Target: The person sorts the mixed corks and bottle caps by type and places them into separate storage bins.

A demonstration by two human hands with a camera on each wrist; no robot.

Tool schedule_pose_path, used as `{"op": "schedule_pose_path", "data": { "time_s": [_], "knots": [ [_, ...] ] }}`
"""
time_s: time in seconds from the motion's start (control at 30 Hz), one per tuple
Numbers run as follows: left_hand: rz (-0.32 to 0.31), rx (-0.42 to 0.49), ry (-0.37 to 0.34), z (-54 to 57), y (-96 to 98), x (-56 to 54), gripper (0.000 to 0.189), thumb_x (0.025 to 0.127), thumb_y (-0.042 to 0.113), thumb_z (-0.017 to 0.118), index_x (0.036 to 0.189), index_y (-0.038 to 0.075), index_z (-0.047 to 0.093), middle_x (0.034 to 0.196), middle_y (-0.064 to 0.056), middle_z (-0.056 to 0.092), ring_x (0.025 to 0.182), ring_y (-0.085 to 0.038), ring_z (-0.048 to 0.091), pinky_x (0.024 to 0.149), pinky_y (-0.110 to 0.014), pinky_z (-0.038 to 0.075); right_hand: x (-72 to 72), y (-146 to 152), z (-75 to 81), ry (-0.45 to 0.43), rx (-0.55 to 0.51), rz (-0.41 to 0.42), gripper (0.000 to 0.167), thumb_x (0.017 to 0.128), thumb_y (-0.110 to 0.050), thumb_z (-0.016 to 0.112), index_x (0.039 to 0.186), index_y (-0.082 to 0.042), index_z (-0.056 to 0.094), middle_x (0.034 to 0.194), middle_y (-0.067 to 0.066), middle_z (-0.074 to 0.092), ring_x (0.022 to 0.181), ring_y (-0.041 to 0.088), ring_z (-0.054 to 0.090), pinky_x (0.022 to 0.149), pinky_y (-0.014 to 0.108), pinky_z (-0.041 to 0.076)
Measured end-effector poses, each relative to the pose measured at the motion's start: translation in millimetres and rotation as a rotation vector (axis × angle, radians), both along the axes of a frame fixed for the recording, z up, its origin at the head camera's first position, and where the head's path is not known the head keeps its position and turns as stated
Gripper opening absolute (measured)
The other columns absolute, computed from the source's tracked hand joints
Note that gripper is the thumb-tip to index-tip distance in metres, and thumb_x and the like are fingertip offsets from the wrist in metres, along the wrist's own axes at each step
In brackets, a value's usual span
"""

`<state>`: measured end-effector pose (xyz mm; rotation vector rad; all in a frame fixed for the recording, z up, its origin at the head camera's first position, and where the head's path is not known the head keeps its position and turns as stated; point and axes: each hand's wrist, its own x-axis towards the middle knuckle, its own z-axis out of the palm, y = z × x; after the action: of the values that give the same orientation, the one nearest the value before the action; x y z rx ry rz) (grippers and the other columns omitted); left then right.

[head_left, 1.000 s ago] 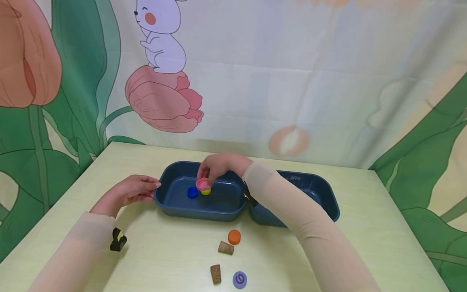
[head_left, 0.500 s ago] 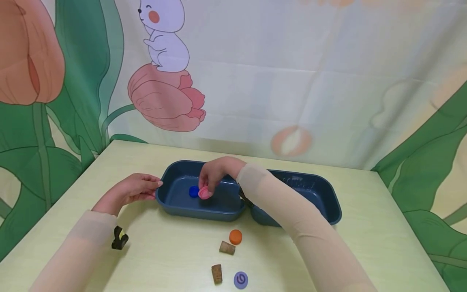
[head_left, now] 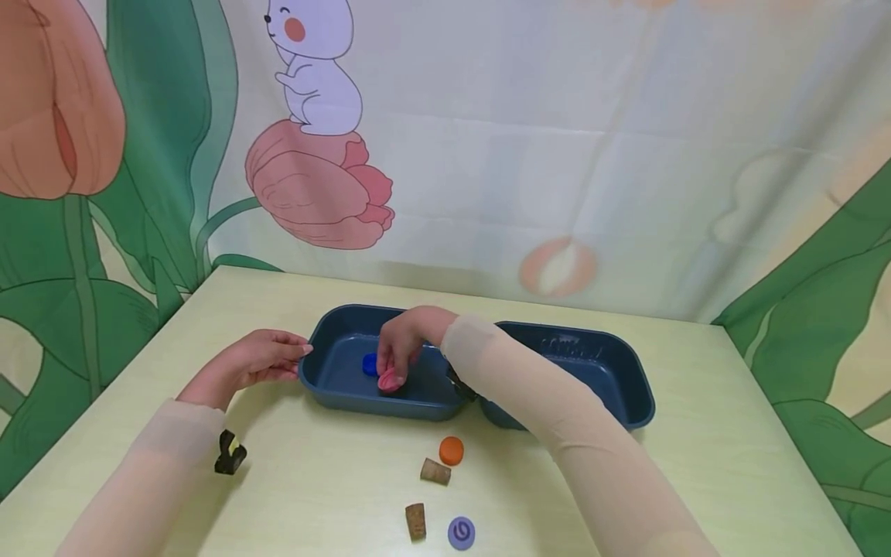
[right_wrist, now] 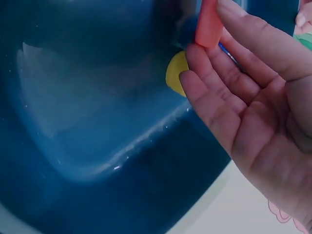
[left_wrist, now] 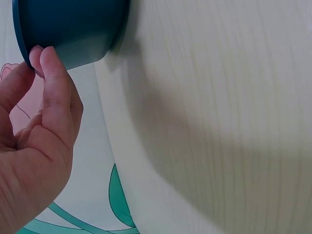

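My left hand (head_left: 261,360) pinches the left rim of a dark blue plastic tray (head_left: 397,407). In the left wrist view, the thumb and fingertips of that hand (left_wrist: 48,126) meet at the tray's edge. Inside the tray, my right hand (head_left: 411,336) holds a pink cap (head_left: 389,381) on edge, low over the floor. The right wrist view has this pink cap (right_wrist: 208,24) between thumb and fingers. Just left of it lies a blue cap (head_left: 370,364), partly covered. A yellow cap (right_wrist: 176,73) sits behind the fingertips, hidden in the head view.
A second dark blue tray (head_left: 636,387) stands to the right, partly behind my right sleeve. Nearer on the table (head_left: 320,487) lie an orange cap (head_left: 451,450), one cork (head_left: 435,472), another cork (head_left: 415,522) and a purple disc with a swirl (head_left: 462,533).
My right hand has lowered the pink cap towards the tray's near side and tipped it from flat to on edge. The yellow cap has gone out of head view. My left hand keeps its grip.
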<state>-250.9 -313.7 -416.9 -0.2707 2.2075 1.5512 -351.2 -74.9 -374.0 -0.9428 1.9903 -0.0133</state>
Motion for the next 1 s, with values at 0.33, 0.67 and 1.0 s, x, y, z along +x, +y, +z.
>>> {"op": "schedule_pose_path", "data": {
  "time_s": [0.33,0.67,1.0],
  "knots": [
    [0.002,0.012,0.002,-1.2,-0.2,0.4,0.052,0.107,0.021,0.055,0.144,-0.012,0.041,0.081,0.006,0.063,0.073,-0.005,0.063,0.072,-0.018,0.061,5.8,-3.4,-5.8,-0.024,0.002,-0.042,0.047,0.094,-0.005,0.071,0.14,-0.01,0.062,0.141,0.01,0.064,0.117,0.016,0.058,0.114,0.037,0.05],
    [0.0,0.017,0.007,0.1,0.1,0.8,0.052,0.107,0.021,0.055,0.144,-0.013,0.041,0.081,0.006,0.064,0.073,-0.005,0.063,0.073,-0.018,0.061,7.0,-8.5,-6.4,-0.009,0.015,-0.024,0.047,0.093,0.006,0.067,0.137,-0.008,0.062,0.138,0.015,0.06,0.107,0.015,0.052,0.111,0.034,0.051],
    [-0.009,0.019,0.012,-1.2,-1.7,-0.1,0.054,0.107,0.022,0.054,0.145,-0.013,0.039,0.083,0.007,0.064,0.075,-0.004,0.063,0.075,-0.019,0.061,6.7,-13.4,-5.8,0.05,0.074,0.037,0.052,0.095,0.011,0.058,0.14,-0.014,0.06,0.118,0.003,0.053,0.102,0.014,0.048,0.081,0.018,0.05]
  ]
}}
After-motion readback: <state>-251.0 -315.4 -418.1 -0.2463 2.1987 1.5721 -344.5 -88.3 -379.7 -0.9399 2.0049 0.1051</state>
